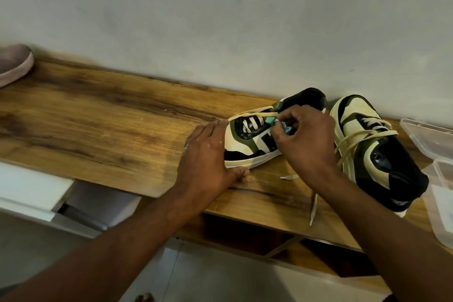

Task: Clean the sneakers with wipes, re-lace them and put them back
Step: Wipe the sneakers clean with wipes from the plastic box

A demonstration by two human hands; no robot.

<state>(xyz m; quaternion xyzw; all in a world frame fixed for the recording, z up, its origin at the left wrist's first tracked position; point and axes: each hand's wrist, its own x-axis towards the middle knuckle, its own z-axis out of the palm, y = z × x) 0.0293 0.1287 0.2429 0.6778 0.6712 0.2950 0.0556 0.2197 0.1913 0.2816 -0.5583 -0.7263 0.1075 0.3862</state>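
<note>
A clear tub (438,179) sits at the right end of the shelf (98,115), lid open; what it holds cannot be made out. Left of the tub stands one sneaker (375,154), its laces hanging loose over the shelf's front edge. Left of that sneaker, the left hand (206,157) grips the heel of the second sneaker (247,140), thumb on the shelf. The right hand (306,137), fingers curled, pinches a small teal tool (270,121) at its laces. A pink shoe (14,64) lies at the far left.
</note>
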